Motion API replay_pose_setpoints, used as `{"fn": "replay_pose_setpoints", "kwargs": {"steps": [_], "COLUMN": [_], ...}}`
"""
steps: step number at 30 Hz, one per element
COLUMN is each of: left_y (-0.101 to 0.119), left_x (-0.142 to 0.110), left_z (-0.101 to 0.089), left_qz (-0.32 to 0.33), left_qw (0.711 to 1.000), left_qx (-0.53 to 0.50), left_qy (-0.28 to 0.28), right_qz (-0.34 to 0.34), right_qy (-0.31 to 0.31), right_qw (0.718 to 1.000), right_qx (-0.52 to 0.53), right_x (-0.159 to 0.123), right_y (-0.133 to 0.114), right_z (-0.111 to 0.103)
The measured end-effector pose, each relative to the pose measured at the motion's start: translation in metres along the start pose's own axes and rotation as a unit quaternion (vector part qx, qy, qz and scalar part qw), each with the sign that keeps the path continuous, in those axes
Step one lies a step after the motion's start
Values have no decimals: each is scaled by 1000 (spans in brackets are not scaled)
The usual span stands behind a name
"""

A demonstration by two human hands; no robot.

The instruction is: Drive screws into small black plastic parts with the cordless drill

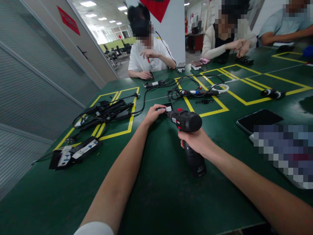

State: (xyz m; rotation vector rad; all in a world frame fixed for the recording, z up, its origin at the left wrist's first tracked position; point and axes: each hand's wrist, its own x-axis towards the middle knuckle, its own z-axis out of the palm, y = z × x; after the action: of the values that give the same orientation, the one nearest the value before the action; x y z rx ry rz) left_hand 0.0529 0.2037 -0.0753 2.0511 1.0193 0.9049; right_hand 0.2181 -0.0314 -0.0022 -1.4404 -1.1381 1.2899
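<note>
My right hand [195, 141] is wrapped around the grip of a black cordless drill [186, 120] with red accents. The drill points forward and to the left, its chuck close to a small black part with a white patch [168, 108]. My left hand [156, 113] pinches that part from its left side, low over the green table. Whether the drill's tip touches the part cannot be made out. The part's exact kind is also unclear, as my fingers cover some of it.
Left lie bundled black cables and tools [107, 112] and black pieces with white labels [84, 148]. Corded screwdrivers [195, 93] and a white ring [221, 87] sit ahead. A phone [260, 120] rests right. Across the green table [156, 195], with yellow tape, sit several people.
</note>
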Motion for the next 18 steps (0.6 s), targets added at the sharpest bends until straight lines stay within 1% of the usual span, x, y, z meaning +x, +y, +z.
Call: {"fn": "replay_pose_setpoints", "kwargs": {"steps": [4, 12, 18], "left_y": [1, -1, -1], "left_x": [0, 0, 0], "left_z": [0, 0, 1], "left_qz": [-5, 3, -5], "left_qw": [1000, 1000, 1000], "left_qx": [-3, -6, -10], "left_qy": [-4, -2, -3], "right_qz": [3, -16, 2], "right_qy": [0, -6, -7], "right_qw": [1000, 1000, 1000], "right_qx": [-4, -7, 12], "right_x": [-1, 2, -1], "right_y": [-2, 5, -2], "right_z": [0, 1, 0]}}
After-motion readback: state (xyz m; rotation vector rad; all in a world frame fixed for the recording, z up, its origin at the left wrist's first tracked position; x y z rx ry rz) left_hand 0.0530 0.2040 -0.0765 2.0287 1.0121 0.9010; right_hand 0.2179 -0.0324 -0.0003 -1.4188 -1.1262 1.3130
